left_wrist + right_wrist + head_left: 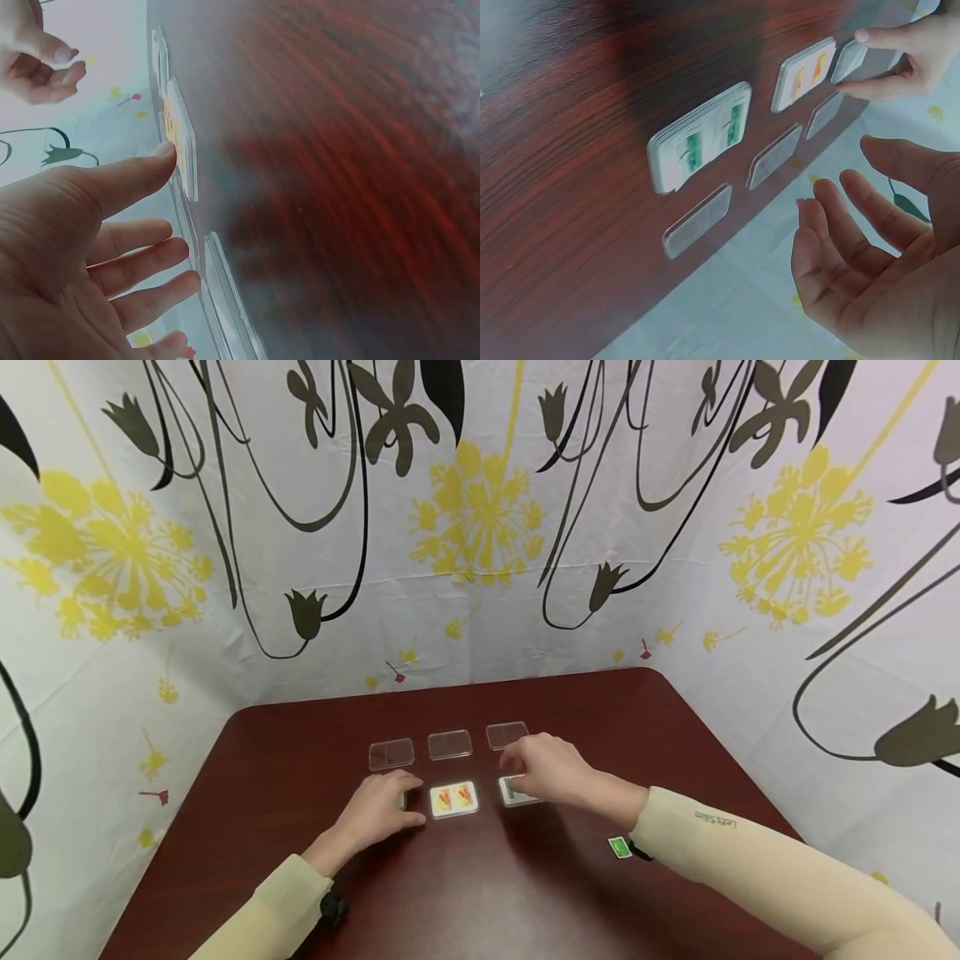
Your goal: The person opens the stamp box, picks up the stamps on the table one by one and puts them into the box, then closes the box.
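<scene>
My left hand (378, 810) hovers with spread fingers over the leftmost clear plastic case (234, 311), hiding most of it in the head view. My right hand (546, 768) is above the rightmost case (701, 139), which shows green-pictured cards. Its fingers are loosely bent with nothing between them in the right wrist view. Between the hands lies the middle case (453, 799), with two orange pictures side by side. The left thumb overlaps this middle case in the left wrist view.
Behind the cases lie three transparent lids, the left lid (391, 754), middle lid (450, 745) and right lid (507, 735). A small green card (619, 847) lies beside the right sleeve. Patterned white cloth (480, 635) borders the far edge of the dark red table (480, 893).
</scene>
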### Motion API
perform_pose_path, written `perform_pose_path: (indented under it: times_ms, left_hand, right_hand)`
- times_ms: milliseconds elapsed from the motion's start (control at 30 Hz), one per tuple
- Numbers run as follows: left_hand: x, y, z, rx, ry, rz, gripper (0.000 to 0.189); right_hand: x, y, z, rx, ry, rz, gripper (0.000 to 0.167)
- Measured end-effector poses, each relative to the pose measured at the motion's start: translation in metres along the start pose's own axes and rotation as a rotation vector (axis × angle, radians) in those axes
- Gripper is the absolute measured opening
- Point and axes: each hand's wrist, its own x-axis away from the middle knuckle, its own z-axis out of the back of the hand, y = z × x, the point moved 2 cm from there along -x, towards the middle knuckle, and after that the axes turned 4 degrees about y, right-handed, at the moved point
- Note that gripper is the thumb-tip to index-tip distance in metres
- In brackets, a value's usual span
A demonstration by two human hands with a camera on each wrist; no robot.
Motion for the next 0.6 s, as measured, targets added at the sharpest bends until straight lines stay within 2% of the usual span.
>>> perform_pose_path:
  times_ms: [300, 600]
  left_hand:
    - [0.006, -0.013, 0.003, 0.028, 0.015, 0.044, 0.055]
    - [0.013, -0.034, 0.014, 0.059, 0.044, 0.114, 0.056]
  right_hand:
    - [0.034, 0.032, 0.013, 0.019, 0.019, -0.032, 0.025]
    - [0.067, 0.067, 0.017, -0.004, 0.033, -0.141, 0.034]
